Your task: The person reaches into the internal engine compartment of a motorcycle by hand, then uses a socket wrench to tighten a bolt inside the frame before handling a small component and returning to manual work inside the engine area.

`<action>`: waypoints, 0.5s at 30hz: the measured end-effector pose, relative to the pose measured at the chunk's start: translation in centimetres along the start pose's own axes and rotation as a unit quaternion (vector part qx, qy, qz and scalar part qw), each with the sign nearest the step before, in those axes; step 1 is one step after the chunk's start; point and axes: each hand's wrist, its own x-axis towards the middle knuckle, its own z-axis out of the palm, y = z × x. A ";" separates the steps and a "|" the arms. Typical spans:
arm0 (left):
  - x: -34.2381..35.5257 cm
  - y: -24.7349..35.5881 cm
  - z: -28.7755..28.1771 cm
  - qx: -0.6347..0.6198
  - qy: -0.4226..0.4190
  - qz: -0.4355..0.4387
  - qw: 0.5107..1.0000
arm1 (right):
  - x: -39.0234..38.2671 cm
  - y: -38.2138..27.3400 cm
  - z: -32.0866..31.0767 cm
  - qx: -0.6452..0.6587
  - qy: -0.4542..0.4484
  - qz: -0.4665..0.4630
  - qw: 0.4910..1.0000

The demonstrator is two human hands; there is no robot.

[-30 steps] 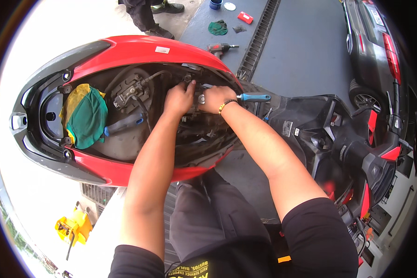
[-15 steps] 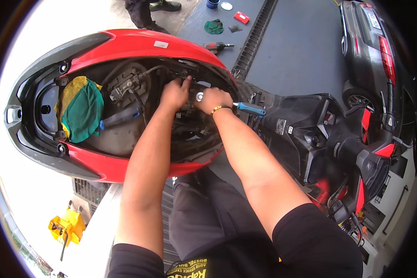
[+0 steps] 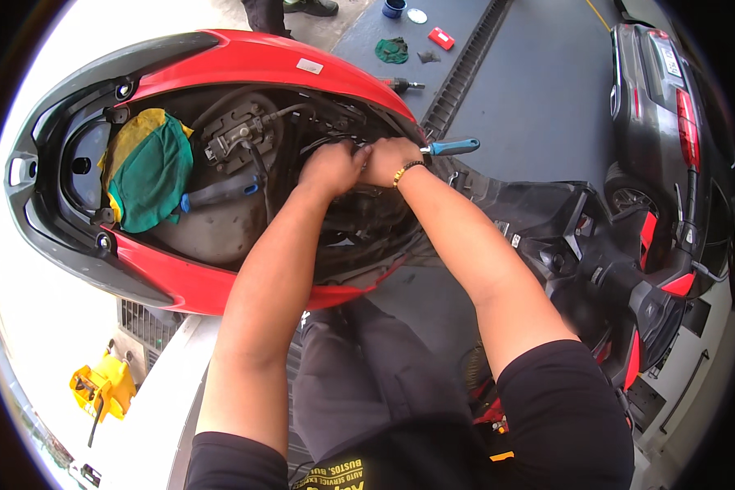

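A red and dark scooter (image 3: 261, 61) stands in front of me with its open bay under the seat area exposed. My right hand (image 3: 390, 161) is closed around a ratchet wrench (image 3: 453, 147), whose blue handle sticks out to the right; its head is hidden. Close beside it, my left hand (image 3: 332, 170) reaches down into the bay with fingers curled and thumb near the right fingers. What it grips is hidden. A metal fitting with a hose (image 3: 238, 137) lies left of my hands, and a green and yellow cloth (image 3: 151, 175) covers the bay's left end.
A dark tool with blue ends (image 3: 220, 193) lies in the bay. On the floor beyond are a power tool (image 3: 404, 85), green rag (image 3: 392, 51), red box (image 3: 441, 38) and blue cup (image 3: 394, 8). A grey car (image 3: 653, 106) stands right; a yellow bucket (image 3: 106, 385) lower left.
The view has shifted slightly. My hands have come closer together, and the ratchet head that showed left of my right hand is now hidden. The blue handle points slightly upward.
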 end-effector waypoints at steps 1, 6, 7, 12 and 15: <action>-0.2 -0.1 0.2 0.011 -0.011 -0.013 1.000 | -0.6 0.6 0.3 0.008 0.011 -0.018 1.000; 0.1 -0.2 0.3 0.036 -0.042 -0.017 0.998 | -1.7 0.6 0.2 -0.032 0.009 -0.074 0.997; 0.2 0.0 0.3 0.051 -0.069 -0.022 0.996 | -1.4 0.7 -0.2 -0.037 -0.002 -0.089 0.995; 0.0 0.3 1.2 0.095 -0.114 -0.041 0.988 | -1.0 0.3 -1.2 -0.025 -0.002 -0.091 0.996; 0.4 0.0 1.4 0.087 -0.122 -0.050 0.987 | -1.5 0.4 -1.2 -0.001 -0.014 -0.058 0.998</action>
